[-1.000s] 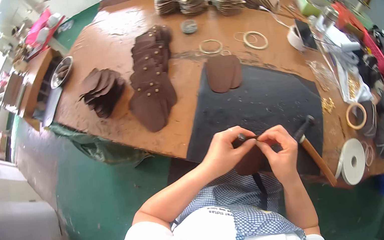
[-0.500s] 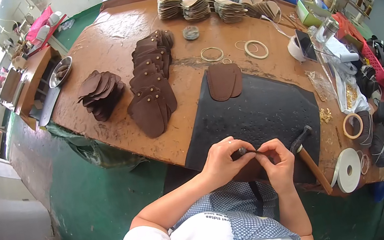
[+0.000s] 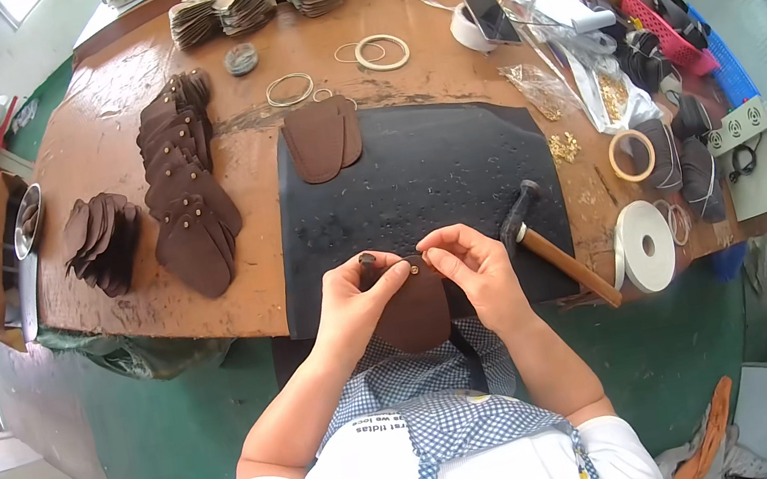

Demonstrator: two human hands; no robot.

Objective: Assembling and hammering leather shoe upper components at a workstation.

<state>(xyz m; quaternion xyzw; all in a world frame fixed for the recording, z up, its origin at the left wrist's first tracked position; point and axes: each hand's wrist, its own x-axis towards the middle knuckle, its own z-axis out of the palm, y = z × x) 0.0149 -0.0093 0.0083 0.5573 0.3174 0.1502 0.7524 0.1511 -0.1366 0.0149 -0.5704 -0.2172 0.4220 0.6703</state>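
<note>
A brown leather piece (image 3: pixel 413 316) with a rounded lower end hangs over the near edge of the black mat (image 3: pixel 398 202). Near its top sits a small gold-coloured stud (image 3: pixel 415 271). My left hand (image 3: pixel 351 303) pinches the piece beside the stud and also keeps a short dark rod-like tool (image 3: pixel 366 265) in its fingers. On the stud's other side, my right hand (image 3: pixel 479 274) has thumb and forefinger closed at the piece's upper edge. A hammer (image 3: pixel 568 264) with a wooden handle lies just right of that hand.
Two brown leather pieces (image 3: pixel 317 147) rest on the mat's far left corner. Studded brown pieces (image 3: pixel 185 207) overlap in a row, left of which is another pile (image 3: pixel 103 241). Loose gold studs (image 3: pixel 564 147), a white tape roll (image 3: pixel 646 246) and a wooden ring (image 3: pixel 631 156) lie right.
The view has shifted, so the table stands further left. The leather piece, earlier mostly hidden at my fingers, now shows its flat face and stud. Both hands still hold it.
</note>
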